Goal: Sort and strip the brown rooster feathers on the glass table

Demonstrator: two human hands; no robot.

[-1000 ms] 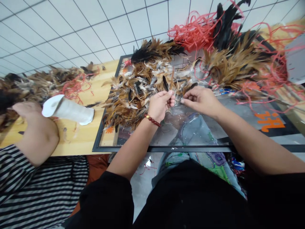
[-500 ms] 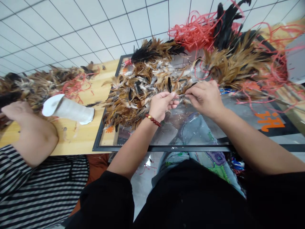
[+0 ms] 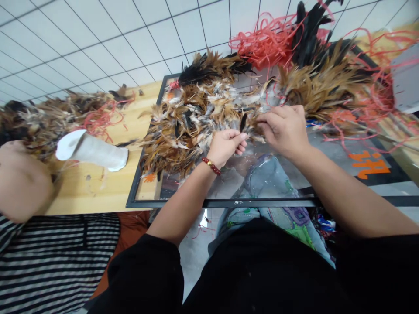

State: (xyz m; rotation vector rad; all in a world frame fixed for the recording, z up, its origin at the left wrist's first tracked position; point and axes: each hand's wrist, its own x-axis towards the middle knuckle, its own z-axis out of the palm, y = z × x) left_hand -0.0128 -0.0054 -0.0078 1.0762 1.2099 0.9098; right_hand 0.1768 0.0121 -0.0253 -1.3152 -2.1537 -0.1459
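My left hand (image 3: 227, 147), with a beaded bracelet (image 3: 211, 165) at the wrist, is closed in a pinch, thumb against the fingers. A small dark feather (image 3: 243, 122) stands just above its thumb; what the fingertips hold is hidden. To its right, my right hand (image 3: 284, 131) is closed too, its thumb and fingers pinching brownish feathers (image 3: 252, 125). The two hands are a little apart. Behind and left of them spreads a thick heap of brown, white and black feathers (image 3: 183, 135) on a dark-framed glass panel (image 3: 229, 203).
Red plastic string (image 3: 262, 41) lies tangled at the back, beside long brown feathers (image 3: 321, 87). On the left, a white sleeve-like piece (image 3: 94, 150) rests on the wooden table (image 3: 108, 196). Another person's arm (image 3: 22, 183) is at far left, near more feathers (image 3: 55, 113). A tiled wall (image 3: 131, 39) stands behind.
My hands have moved slightly apart, the left one a little lower. The small dark feather has shifted right and down. At far left, the other person's arm has moved further left and nearer.
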